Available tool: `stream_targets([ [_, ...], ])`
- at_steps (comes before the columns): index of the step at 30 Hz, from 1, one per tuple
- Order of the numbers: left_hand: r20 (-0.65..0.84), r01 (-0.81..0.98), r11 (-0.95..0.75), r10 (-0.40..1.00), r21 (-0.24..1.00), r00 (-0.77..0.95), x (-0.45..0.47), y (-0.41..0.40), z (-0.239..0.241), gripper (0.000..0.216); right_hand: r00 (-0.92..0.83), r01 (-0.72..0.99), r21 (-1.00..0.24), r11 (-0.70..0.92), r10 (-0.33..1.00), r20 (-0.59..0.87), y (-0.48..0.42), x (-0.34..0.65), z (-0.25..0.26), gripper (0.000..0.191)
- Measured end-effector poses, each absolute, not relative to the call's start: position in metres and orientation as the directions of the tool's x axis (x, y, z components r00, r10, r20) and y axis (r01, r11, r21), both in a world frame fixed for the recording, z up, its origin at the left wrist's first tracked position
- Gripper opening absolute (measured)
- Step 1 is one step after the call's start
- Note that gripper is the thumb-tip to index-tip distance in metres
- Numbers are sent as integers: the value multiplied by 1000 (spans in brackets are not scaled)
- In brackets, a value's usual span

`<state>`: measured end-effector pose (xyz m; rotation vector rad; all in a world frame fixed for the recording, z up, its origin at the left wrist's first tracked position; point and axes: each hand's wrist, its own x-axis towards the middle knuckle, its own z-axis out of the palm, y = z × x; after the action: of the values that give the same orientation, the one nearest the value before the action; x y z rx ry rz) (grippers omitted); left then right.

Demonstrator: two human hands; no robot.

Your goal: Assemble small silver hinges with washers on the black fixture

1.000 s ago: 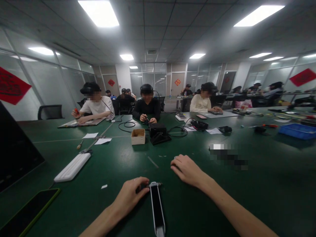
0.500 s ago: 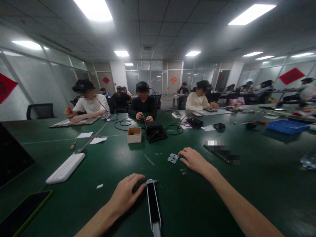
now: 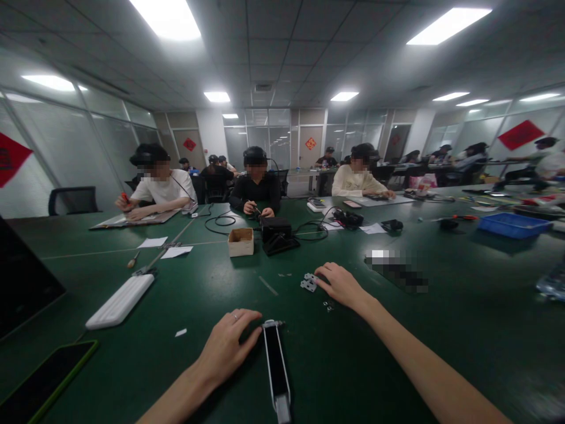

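Head view: the left hand [image 3: 232,338] curls loosely open, gripping nothing, by the white-framed bar [image 3: 276,362] at bottom centre, while the right hand [image 3: 339,284] meets grey metal plates [image 3: 308,285] mid-frame (pinched or not, I cannot tell), where a low sweep could scatter the small metal bits [image 3: 328,306].

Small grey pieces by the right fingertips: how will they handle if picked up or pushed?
The grey pieces look thin and metallic, so probably stiff and fairly light. Lying low on the smooth, glossy table, they'd likely slide rather than tip. That low profile may give the right hand little edge to pinch.
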<state>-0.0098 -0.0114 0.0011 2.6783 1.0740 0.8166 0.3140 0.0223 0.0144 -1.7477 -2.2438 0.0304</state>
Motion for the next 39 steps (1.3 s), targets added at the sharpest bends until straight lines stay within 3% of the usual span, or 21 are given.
stream_targets([
  [9,417,615,-733,675,291,608,-8,-13,7,22,-287,918,-283,278,958,12,10,334,33,16],
  [20,420,629,-736,668,249,615,-13,-8,-4,27,-208,933,-253,254,959,195,24,306,4,27],
  [28,324,725,-640,763,255,559,-11,-10,3,46,-167,938,-271,219,965,201,36,300,-3,23],
  [39,371,733,-645,748,215,550,-11,-7,-4,47,-227,933,-230,278,948,224,27,279,0,22],
])
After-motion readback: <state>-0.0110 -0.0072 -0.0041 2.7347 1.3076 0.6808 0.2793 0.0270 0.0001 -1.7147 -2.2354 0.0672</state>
